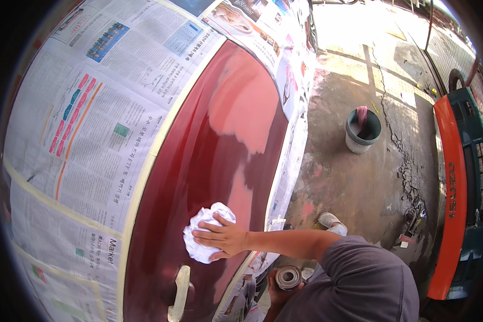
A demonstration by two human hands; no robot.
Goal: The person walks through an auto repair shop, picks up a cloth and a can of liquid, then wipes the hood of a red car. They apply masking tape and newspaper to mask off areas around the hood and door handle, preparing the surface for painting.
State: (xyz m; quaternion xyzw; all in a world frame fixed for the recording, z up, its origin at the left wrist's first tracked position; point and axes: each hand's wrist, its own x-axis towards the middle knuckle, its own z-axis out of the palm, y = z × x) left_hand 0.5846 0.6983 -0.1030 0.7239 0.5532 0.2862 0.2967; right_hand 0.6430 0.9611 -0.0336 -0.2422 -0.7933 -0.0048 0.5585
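My right hand (220, 239) presses a crumpled white cloth (204, 220) onto a red vehicle panel (161, 231), its fingers spread over the cloth. The panel has large pale pinkish patches (233, 107). Below the cloth is a handle (177, 295) covered in pale masking tape. My left hand (279, 295), lower down beside my grey-shirted body, is wrapped round a round metal can (287, 277). Newspaper masking (80, 139) and tape strips border the panel.
On the cracked concrete floor (343, 188) stands a bucket (359, 139) with pink cloth over its rim. An orange and dark green bumper (451, 225) lies along the right, beside a mesh fence (451, 37). My white shoe (329, 220) shows on the floor.
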